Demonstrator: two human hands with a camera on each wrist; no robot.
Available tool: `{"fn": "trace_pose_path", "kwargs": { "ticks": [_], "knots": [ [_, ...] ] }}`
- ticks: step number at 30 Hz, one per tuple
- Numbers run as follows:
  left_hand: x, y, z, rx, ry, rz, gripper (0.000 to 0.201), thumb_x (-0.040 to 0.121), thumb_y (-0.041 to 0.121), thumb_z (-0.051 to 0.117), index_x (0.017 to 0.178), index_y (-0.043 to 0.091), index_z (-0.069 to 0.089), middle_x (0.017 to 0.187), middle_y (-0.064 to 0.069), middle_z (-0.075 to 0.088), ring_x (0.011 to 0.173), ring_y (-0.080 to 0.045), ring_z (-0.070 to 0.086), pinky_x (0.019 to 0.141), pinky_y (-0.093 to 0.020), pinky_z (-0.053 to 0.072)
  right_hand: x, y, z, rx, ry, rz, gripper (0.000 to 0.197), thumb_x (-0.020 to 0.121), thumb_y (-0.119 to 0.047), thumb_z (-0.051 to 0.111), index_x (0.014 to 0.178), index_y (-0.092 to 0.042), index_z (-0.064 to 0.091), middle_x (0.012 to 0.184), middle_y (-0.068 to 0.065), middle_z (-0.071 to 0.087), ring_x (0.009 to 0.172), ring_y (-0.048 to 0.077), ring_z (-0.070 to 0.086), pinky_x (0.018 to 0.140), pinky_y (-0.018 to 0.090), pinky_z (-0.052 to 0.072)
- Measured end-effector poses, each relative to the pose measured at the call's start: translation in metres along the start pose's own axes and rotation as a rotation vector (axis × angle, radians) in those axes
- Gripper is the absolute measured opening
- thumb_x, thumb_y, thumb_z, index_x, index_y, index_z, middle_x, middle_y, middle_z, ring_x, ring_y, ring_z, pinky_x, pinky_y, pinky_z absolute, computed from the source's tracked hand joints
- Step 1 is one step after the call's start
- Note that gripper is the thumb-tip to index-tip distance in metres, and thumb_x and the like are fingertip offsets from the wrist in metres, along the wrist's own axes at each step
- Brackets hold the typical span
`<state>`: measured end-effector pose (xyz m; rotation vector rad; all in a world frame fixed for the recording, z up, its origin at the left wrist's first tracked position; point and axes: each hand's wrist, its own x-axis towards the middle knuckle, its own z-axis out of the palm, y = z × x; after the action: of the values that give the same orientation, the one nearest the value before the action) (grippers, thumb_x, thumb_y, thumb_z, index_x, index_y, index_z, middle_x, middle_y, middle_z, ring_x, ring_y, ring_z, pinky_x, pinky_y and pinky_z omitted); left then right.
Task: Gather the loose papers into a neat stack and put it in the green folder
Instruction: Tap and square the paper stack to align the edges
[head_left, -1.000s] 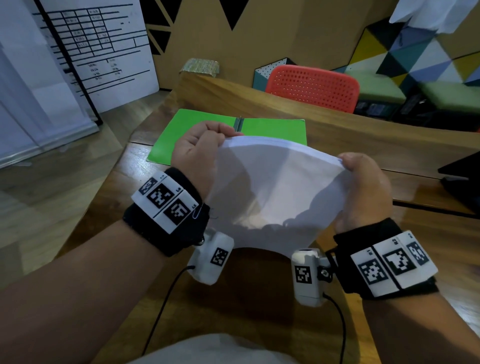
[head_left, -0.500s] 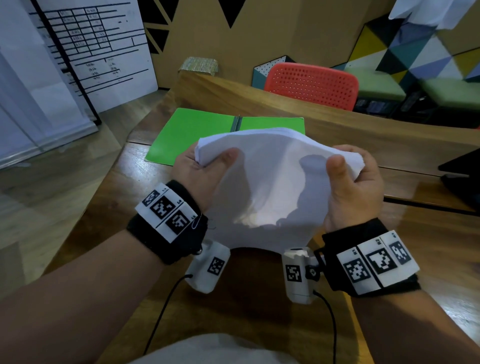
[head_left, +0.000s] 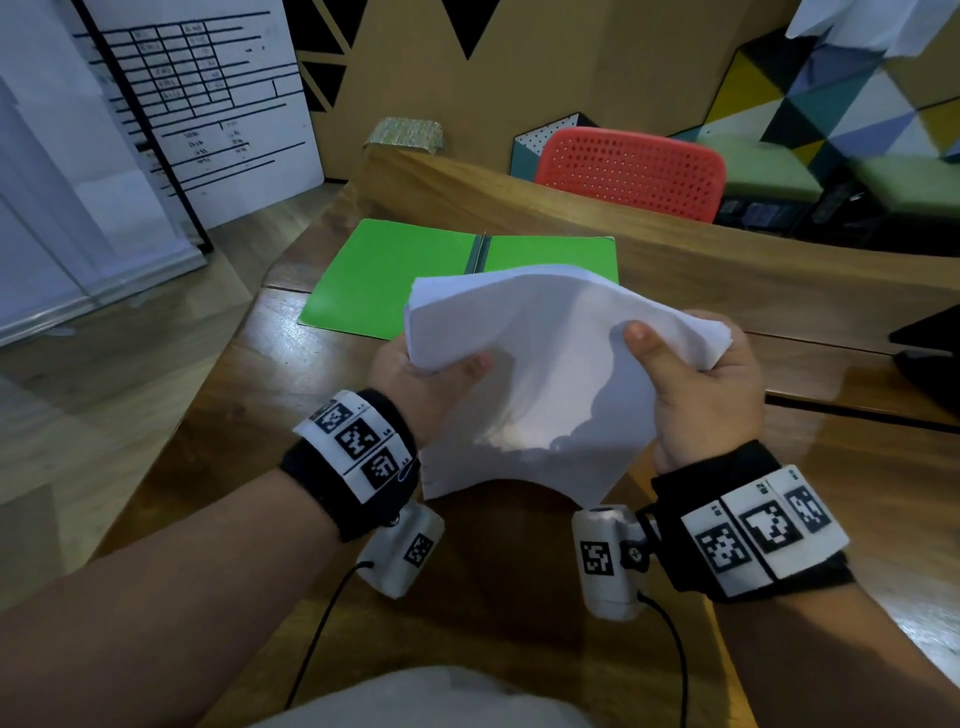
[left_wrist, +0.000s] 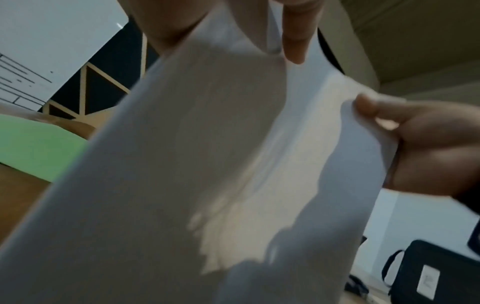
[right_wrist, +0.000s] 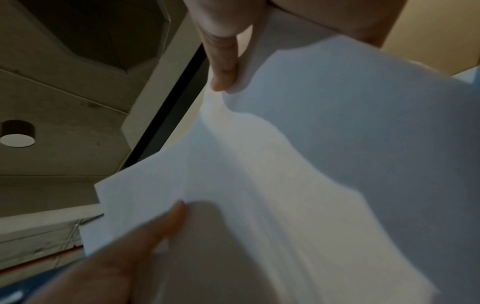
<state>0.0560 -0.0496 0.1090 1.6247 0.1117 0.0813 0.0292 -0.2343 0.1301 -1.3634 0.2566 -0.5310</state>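
Observation:
A stack of white papers (head_left: 540, 374) hangs in the air above the wooden table (head_left: 249, 395), sagging in the middle. My left hand (head_left: 431, 379) pinches its left edge, thumb on top. My right hand (head_left: 696, 384) grips the right edge, thumb pressed on the sheets. The green folder (head_left: 395, 275) lies open and flat on the table just beyond the papers, its right half partly hidden by them. In the left wrist view the paper stack (left_wrist: 207, 164) fills the frame, with the green folder (left_wrist: 36, 148) at the left. The right wrist view shows the paper stack (right_wrist: 298, 174) between both thumbs.
A red perforated chair (head_left: 634, 171) stands behind the table's raised far edge. A dark object (head_left: 930, 353) lies on the table at the far right. A whiteboard (head_left: 197, 104) leans at the left, over the wooden floor. Camera cables hang from both wrists.
Both hands have turned, so their thumbs now lie on top of the papers. The stack has tipped from upright towards flat and moved a little towards the folder.

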Motion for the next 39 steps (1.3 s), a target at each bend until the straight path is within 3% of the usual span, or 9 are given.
{"fn": "trace_pose_path", "kwargs": {
  "ticks": [3,8,13,20,24,28,32,34,39],
  "knots": [
    [0.0,0.002,-0.001,0.046,0.062,-0.025,0.018,0.071,0.014,0.077,0.066,0.022,0.062,0.058,0.016,0.063,0.041,0.011,0.055,0.044,-0.007,0.047,0.008,-0.006,-0.005,-0.019,-0.028,-0.042,0.039,0.064,-0.006,0.081,0.083,-0.026,0.052,0.082,-0.005,0.058,0.071,0.008,0.06,0.067,0.031,0.051],
    [0.001,0.05,-0.006,0.383,-0.03,0.3,0.01,0.072,0.022,0.076,0.07,0.024,0.066,0.06,0.012,0.061,0.055,0.003,0.054,0.054,-0.007,0.041,0.013,-0.027,-0.016,-0.562,-0.069,-0.41,0.084,0.052,-0.05,0.072,0.126,-0.023,0.042,0.12,-0.014,0.041,0.116,0.004,0.04,0.1,0.01,0.033],
    [-0.007,0.071,0.003,0.661,-0.343,0.556,0.033,0.067,0.038,0.061,0.083,0.01,0.068,0.07,0.002,0.061,0.069,-0.015,0.055,0.061,-0.024,0.039,0.003,-0.039,0.008,-0.453,-0.529,-0.486,0.03,0.073,-0.02,0.069,0.096,-0.038,0.059,0.087,-0.03,0.064,0.084,-0.006,0.058,0.076,0.012,0.046],
    [0.031,0.027,-0.041,1.148,-0.489,0.051,0.033,0.066,0.04,0.078,0.09,0.018,0.071,0.089,-0.006,0.07,0.087,-0.023,0.062,0.079,-0.031,0.049,0.02,-0.037,-0.027,-0.131,-0.357,-0.122,0.022,0.078,0.003,0.061,0.083,-0.016,0.07,0.065,-0.003,0.065,0.056,0.015,0.054,0.057,0.025,0.047],
    [0.045,0.003,-0.077,0.564,-0.441,-0.122,0.049,0.024,0.048,0.086,0.069,0.033,0.075,0.066,0.015,0.073,0.069,-0.004,0.067,0.075,-0.024,0.053,0.026,-0.021,-0.046,0.0,-0.29,0.085,0.032,0.084,-0.001,0.059,0.115,0.005,0.054,0.102,0.03,0.061,0.09,0.044,0.06,0.084,0.066,0.047],
    [0.046,-0.021,-0.063,-0.188,-0.2,-0.145,0.037,0.048,0.023,0.089,0.079,0.014,0.072,0.072,0.006,0.076,0.065,-0.008,0.07,0.062,-0.024,0.059,0.026,0.0,-0.036,0.017,-0.156,0.106,0.06,0.048,-0.042,0.081,0.097,-0.013,0.064,0.086,0.005,0.07,0.088,0.029,0.061,0.083,0.047,0.05],
    [0.032,-0.022,-0.039,0.087,0.082,-0.013,0.019,0.078,0.007,0.069,0.076,0.024,0.06,0.063,0.016,0.066,0.057,0.002,0.064,0.045,-0.007,0.046,0.021,0.032,-0.029,0.018,-0.021,0.128,0.014,0.079,-0.021,0.068,0.089,-0.022,0.06,0.078,-0.008,0.068,0.08,0.016,0.063,0.085,0.046,0.048],
    [0.022,-0.024,-0.032,0.283,0.051,-0.005,0.022,0.077,0.01,0.069,0.069,0.025,0.055,0.064,0.011,0.059,0.058,-0.006,0.061,0.039,-0.005,0.041,0.014,0.047,-0.028,0.0,0.01,0.217,0.023,0.089,-0.004,0.055,0.092,-0.027,0.059,0.09,-0.004,0.066,0.092,0.022,0.062,0.088,0.046,0.049],
    [0.011,-0.04,-0.039,0.069,-0.007,-0.036,0.036,0.058,0.027,0.081,0.083,0.029,0.054,0.079,0.005,0.061,0.071,-0.011,0.059,0.06,-0.021,0.047,0.004,0.057,-0.027,-0.035,0.12,0.342,0.023,0.086,-0.003,0.057,0.097,-0.024,0.06,0.091,-0.004,0.064,0.104,0.028,0.061,0.091,0.043,0.049]
  ]
}}
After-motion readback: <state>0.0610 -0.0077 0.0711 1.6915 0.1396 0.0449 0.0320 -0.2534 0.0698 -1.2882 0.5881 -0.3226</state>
